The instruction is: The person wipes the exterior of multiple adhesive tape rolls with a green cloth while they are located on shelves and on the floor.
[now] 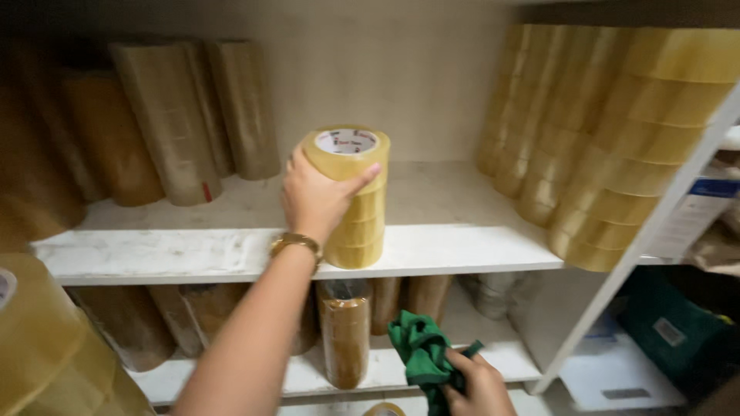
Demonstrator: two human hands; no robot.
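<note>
My left hand (316,199), with a gold watch on the wrist, is wrapped around the top of a short upright stack of clear yellowish tape rolls (356,231). The stack stands near the front edge of the white middle shelf (177,250). My right hand (482,387) is low in the view, in front of the lower shelf, and grips a crumpled green cloth (418,350).
Long wrapped sleeves of tape rolls lean at the back left (166,123) and fill the right side (617,146) of the middle shelf. More wrapped sleeves (344,331) stand on the lower shelf. A white upright post (632,246) bounds the shelves on the right, with a green box (674,331) beyond it.
</note>
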